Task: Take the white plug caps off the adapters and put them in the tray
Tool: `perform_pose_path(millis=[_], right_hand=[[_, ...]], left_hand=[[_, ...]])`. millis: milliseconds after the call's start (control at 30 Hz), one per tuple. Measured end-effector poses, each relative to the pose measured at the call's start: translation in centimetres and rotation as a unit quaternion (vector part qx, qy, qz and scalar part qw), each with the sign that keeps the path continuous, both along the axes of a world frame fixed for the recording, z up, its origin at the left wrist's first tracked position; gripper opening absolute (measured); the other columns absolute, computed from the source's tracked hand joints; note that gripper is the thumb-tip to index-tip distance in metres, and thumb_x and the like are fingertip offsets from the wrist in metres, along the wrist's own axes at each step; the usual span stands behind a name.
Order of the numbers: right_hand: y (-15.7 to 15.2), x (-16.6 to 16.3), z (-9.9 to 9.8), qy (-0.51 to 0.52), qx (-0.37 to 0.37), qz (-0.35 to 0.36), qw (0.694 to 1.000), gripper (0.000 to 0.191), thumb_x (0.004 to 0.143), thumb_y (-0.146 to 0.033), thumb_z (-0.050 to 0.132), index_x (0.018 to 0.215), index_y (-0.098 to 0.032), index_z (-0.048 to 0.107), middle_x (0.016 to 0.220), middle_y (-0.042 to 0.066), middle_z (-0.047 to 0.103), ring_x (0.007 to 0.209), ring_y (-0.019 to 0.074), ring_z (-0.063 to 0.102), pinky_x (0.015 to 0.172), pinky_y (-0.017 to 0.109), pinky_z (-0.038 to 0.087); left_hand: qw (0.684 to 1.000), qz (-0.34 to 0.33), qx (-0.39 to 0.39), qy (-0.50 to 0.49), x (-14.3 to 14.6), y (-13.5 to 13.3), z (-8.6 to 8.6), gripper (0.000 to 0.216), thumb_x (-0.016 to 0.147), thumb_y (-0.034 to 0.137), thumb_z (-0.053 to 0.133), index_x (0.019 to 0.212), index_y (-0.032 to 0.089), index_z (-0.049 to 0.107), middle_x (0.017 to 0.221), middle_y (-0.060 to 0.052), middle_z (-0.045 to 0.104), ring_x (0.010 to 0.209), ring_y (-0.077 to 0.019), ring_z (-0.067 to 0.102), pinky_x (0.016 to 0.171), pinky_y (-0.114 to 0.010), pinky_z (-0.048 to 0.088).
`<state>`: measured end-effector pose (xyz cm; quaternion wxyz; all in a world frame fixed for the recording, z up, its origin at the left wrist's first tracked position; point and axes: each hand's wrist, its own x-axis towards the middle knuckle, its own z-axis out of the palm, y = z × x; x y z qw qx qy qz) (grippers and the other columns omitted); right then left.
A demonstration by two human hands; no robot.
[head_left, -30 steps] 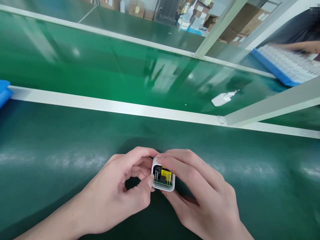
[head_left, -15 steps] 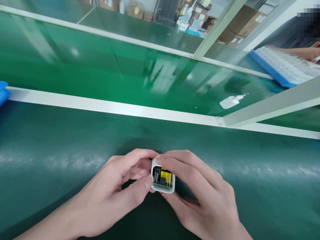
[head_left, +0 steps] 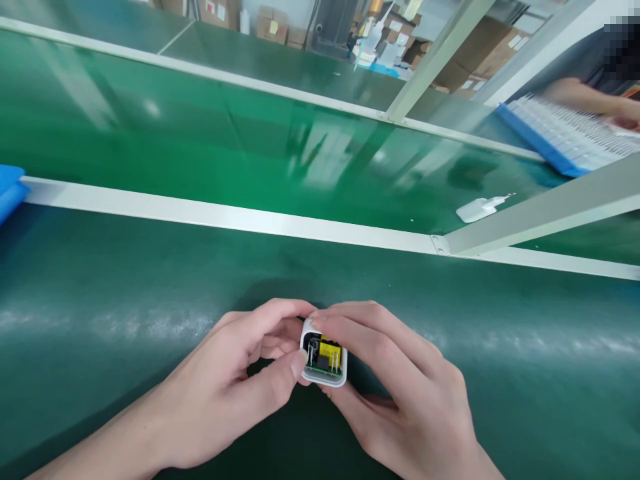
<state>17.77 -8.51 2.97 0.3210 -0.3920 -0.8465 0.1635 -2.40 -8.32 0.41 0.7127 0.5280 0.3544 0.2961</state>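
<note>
Clasping an open white charger housing (head_left: 324, 357) between them, left grip (head_left: 235, 393) and right grip (head_left: 400, 393) sit over the counter (head_left: 100, 280).

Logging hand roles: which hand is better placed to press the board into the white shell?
Likely the left hand: its thumb sits by the exposed board; the right hand cradles the shell.

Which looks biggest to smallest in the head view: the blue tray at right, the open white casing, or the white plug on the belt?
1. blue tray, partly cut off.
2. open white casing.
3. white plug. It lies farther away, so the last two are unsure.
</note>
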Motion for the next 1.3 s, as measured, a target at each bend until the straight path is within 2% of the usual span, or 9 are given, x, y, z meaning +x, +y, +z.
perform_pose_path(millis=[367,833,1067,1300], right_hand=[[-0.04,0.17,0.08,-0.006,-0.004,0.005,1.000,0.033,0.087,-0.001,0.061,0.114,-0.020,0.062,0.105,0.006,0.071,0.091,0.0176,0.071,0.074,0.027,0.060],[0.01,0.25,-0.29,0.008,-0.012,0.010,1.000,0.030,0.088,-0.004,0.067,0.115,-0.017,0.061,0.106,0.005,0.070,0.095,0.0151,0.068,0.078,0.024,0.057],[-0.18,0.38,-0.60,-0.012,0.000,0.018,1.000,0.030,0.088,-0.001,0.063,0.115,-0.016,0.061,0.109,0.006,0.068,0.097,0.0152,0.066,0.080,0.024,0.055],[-0.36,0.45,-0.68,-0.028,0.002,0.030,0.999,0.035,0.087,0.002,0.061,0.118,-0.014,0.061,0.111,0.007,0.066,0.099,0.0159,0.063,0.085,0.026,0.053]], left_hand=[[0.999,-0.003,0.022,0.027,0.01,0.06,-0.08,0.035,0.102,0.030,0.046,0.135,0.022,0.053,0.091,-0.004,0.068,0.108,-0.0253,0.066,0.081,-0.028,0.057],[1.000,0.001,0.029,0.000,0.05,0.10,-0.17,0.030,0.103,0.033,0.050,0.130,0.025,0.056,0.096,-0.001,0.069,0.108,-0.0234,0.068,0.082,-0.027,0.057],[0.999,0.016,0.027,0.040,0.26,-0.44,-0.44,0.034,0.098,0.028,0.050,0.131,0.029,0.054,0.119,-0.004,0.068,0.107,-0.0224,0.069,0.086,-0.031,0.060],[0.996,-0.003,0.038,0.086,0.20,-0.34,-0.13,0.038,0.095,0.026,0.051,0.132,0.030,0.052,0.122,-0.004,0.068,0.106,-0.0221,0.070,0.081,-0.029,0.061]])
